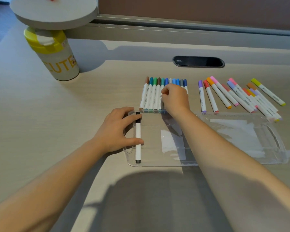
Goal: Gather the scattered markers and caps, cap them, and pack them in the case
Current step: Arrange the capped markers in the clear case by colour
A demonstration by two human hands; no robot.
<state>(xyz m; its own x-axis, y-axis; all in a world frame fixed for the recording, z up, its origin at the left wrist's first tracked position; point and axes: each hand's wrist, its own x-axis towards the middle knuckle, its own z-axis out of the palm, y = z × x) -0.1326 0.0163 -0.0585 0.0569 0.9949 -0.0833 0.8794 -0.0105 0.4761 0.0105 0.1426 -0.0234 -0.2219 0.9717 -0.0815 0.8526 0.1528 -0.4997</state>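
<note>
A clear plastic case (159,162) lies open on the desk, its lid half (274,154) spread to the right. One black-capped white marker (138,138) lies along the case's left side. My left hand (117,129) rests on the case's left edge, thumb and fingers touching that marker. Behind the case a neat row of capped blue, green and brown markers (151,94) lies side by side. My right hand (175,97) sits on the right part of this row, fingers curled onto the markers. Looser warm-coloured capped markers (238,96) are spread at the right.
A grey canister with a yellow lid (55,52) stands at the back left under a round grey lamp base or shelf (54,12). A dark oval cable slot (197,61) sits in the desk behind the markers. The desk's front edge is cut inward near me.
</note>
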